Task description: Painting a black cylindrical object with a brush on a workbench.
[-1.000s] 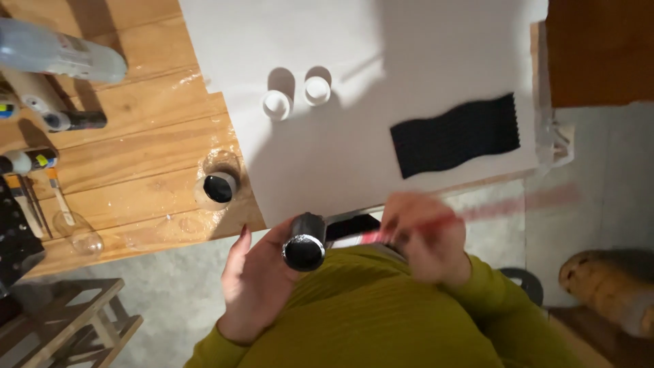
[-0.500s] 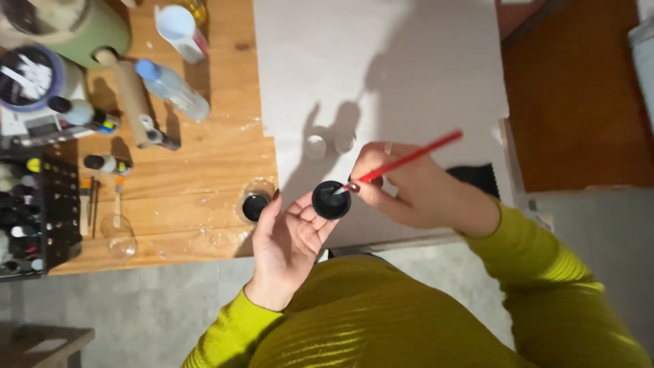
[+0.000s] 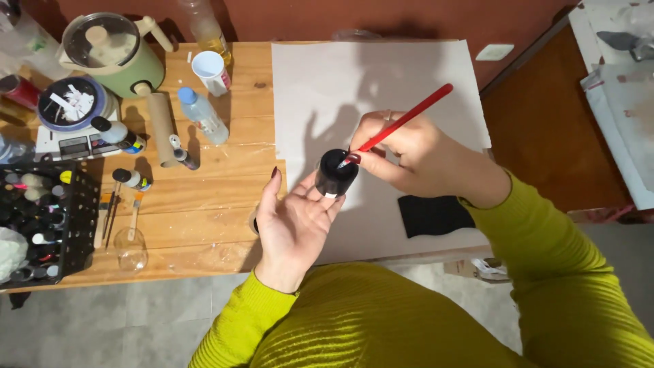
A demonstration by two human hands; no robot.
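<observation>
The left hand lies palm up over the table edge, its fingertips propping a small black jar upright. The right hand pinches a red-handled brush, whose tip rests on the jar's black top. Under both spreads a large sheet of pale paper, with a black ribbed piece lying on it just right of the jar. Off to the left on the wooden table stand a small plastic bottle, a cardboard tube, a white cup, a green pot and a black crate of paint bottles.
</observation>
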